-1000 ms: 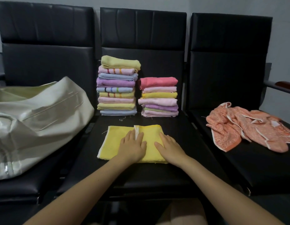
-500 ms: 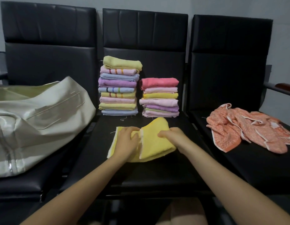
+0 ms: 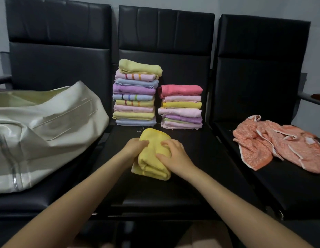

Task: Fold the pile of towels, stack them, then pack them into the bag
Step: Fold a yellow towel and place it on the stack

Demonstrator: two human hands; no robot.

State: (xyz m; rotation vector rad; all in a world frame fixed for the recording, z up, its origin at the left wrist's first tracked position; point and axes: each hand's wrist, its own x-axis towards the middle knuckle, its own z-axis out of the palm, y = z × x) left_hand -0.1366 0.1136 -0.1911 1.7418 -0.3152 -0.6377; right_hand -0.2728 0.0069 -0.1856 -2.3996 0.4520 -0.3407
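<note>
1. Yellow towel [image 3: 153,154] — folded into a thick bundle, it lies on the seat of the middle chair [image 3: 200,167], near the seat's centre, with its rolled folds showing at the near end.
2. The left hand [image 3: 135,146] grips the towel's left edge, fingers curled in against the cloth.
3. The right hand [image 3: 175,154] holds the towel from the right side, its fingers bent over the top and the thumb pressed against the near fold.
4. Behind the towel, at the back of the same seat, stand two stacks of folded towels. The taller stack [image 3: 136,93] is on the left, topped by a pale yellow towel; the shorter stack [image 3: 180,107] is just beside it on the right, topped by a coral-pink one. Both stand close to the chair's backrest.
5. A loose thread lies on the seat between the yellow towel and the taller stack.
6. On the left chair [image 3: 59,51] a large cream bag [image 3: 48,126] lies slumped on its side — a zip runs down its near left part.
7. On the seat of the right chair [image 3: 263,68], well apart from the hands, lies a crumpled heap of orange towels [image 3: 277,145] with white edging, not folded.
</note>
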